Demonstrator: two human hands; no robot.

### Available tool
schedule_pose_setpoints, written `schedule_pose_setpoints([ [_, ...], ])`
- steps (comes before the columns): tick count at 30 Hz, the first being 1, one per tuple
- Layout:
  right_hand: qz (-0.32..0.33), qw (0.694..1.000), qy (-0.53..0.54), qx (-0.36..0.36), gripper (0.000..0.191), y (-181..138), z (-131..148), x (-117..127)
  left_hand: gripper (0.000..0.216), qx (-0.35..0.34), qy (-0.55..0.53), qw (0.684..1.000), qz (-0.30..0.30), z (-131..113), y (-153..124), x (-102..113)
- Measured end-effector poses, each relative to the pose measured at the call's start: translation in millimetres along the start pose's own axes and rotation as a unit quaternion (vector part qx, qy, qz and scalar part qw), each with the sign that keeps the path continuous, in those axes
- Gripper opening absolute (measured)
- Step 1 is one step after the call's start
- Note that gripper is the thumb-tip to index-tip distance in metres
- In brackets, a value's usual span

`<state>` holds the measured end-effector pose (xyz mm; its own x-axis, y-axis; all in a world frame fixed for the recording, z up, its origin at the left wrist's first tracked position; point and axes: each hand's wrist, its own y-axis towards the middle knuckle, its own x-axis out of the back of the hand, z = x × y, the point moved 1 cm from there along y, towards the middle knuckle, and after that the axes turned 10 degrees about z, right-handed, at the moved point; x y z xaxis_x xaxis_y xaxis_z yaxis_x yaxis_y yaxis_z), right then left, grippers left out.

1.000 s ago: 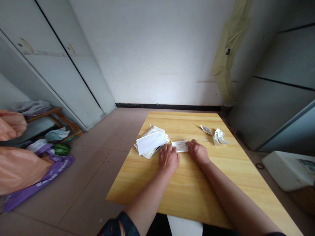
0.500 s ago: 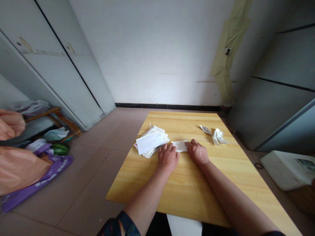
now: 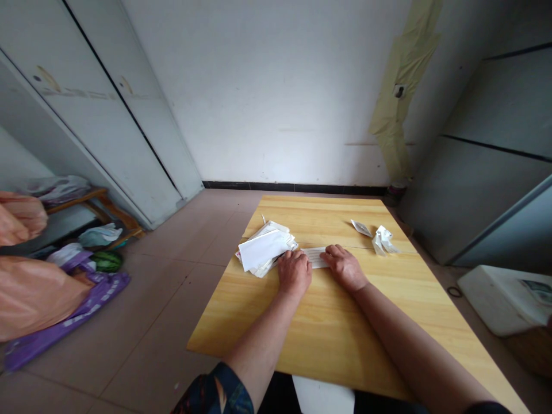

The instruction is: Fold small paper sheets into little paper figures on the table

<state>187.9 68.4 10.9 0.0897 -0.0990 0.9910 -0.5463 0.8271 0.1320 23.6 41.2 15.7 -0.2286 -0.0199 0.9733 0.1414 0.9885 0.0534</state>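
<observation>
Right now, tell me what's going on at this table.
A person has both hands flat on a wooden table. The right hand presses on a printed white paper slip, and the left hand sits at its other end, beside a pile of white envelopes and papers. Crumpled paper scraps lie farther right.

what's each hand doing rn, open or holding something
Left hand: open, palm down, fingers at the end of the paper slip.
Right hand: open, palm down, fingers resting on the slip's other end.

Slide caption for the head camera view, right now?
Left hand and right hand flank a white paper slip on a wooden table beside a paper stack.
</observation>
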Motion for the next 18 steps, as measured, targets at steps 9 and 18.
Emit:
schedule_pose_setpoints([
  [9, 0.000, 0.996, 0.082, 0.041, 0.026, 0, -12, -3, 0.014, 0.001, 0.005, 1.000, -0.003, 0, -1, -2],
  [18, 0.019, 0.999, 0.034, 0.038, 0.034, -23, 27, 10, 0.013, -0.004, 0.017, 1.000, -0.001, -2, -4, 3],
])
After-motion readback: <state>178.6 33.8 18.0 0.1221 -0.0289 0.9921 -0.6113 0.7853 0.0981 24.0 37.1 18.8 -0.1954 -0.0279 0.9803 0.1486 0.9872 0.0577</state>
